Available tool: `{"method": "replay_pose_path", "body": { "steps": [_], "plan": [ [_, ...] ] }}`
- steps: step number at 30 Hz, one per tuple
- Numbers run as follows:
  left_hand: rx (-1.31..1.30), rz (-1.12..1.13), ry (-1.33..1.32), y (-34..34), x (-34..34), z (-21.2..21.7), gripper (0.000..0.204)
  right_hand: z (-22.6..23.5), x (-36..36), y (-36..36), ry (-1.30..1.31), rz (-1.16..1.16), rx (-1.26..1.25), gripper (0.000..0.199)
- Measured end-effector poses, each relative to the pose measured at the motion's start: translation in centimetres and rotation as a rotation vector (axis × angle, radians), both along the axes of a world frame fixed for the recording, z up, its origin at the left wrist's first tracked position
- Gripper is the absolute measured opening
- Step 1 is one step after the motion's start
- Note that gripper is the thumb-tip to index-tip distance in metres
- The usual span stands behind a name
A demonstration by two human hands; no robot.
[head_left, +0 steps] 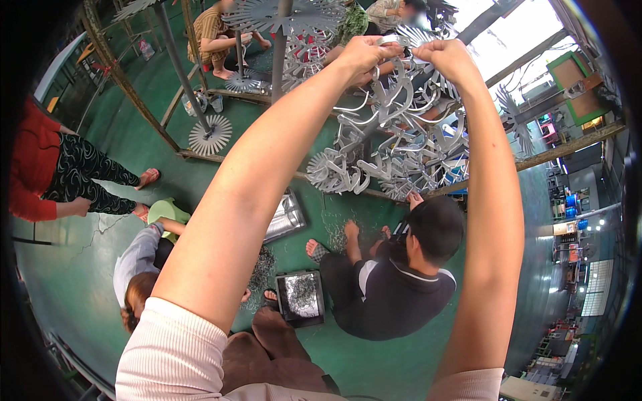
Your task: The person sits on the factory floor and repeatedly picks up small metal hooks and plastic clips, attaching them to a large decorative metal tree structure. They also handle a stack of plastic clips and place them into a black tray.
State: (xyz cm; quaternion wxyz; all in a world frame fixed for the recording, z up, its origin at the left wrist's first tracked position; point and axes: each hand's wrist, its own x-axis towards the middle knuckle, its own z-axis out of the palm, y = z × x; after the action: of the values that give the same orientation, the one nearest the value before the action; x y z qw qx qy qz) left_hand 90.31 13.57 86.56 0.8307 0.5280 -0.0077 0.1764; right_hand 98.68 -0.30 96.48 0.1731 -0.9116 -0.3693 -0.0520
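Observation:
Both my arms reach up and forward to a rack hung with curved silver metal pieces (394,100). My left hand (364,57) is closed, with its fingertips on a flat silver metal piece (393,41). Close by on the right, my right hand (447,57) is pinched at the edge of a slotted silver disc (416,37). What lies between the right fingertips is too small to make out. Below my hands, many more hooked pieces hang in tiers around the rack's post, partly covering one another.
Wooden beams (575,145) frame the rack. A person in a black shirt (394,297) squats below, between my arms. A metal tray of small parts (299,297) sits on the green floor. Others squat or stand at left and behind. Another slotted disc (210,135) hangs at left.

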Motion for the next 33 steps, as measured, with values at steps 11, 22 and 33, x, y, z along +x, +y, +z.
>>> {"method": "replay_pose_path", "body": {
  "steps": [11, 22, 33],
  "plan": [
    [-0.066, -0.017, 0.07, 0.0, -1.7, 1.5, 0.017, 0.4, -5.1, -1.2, -0.086, -0.034, -0.111, 0.028],
    [-0.041, 0.013, 0.031, -0.5, -1.0, 0.3, 0.017, 0.7, -6.1, -2.1, -0.099, -0.067, -0.123, 0.026],
    [0.171, 0.368, -0.011, -0.6, -1.6, -1.7, 0.019, 0.8, -5.1, -4.6, -0.165, 0.042, 0.115, 0.025]
  ]
}}
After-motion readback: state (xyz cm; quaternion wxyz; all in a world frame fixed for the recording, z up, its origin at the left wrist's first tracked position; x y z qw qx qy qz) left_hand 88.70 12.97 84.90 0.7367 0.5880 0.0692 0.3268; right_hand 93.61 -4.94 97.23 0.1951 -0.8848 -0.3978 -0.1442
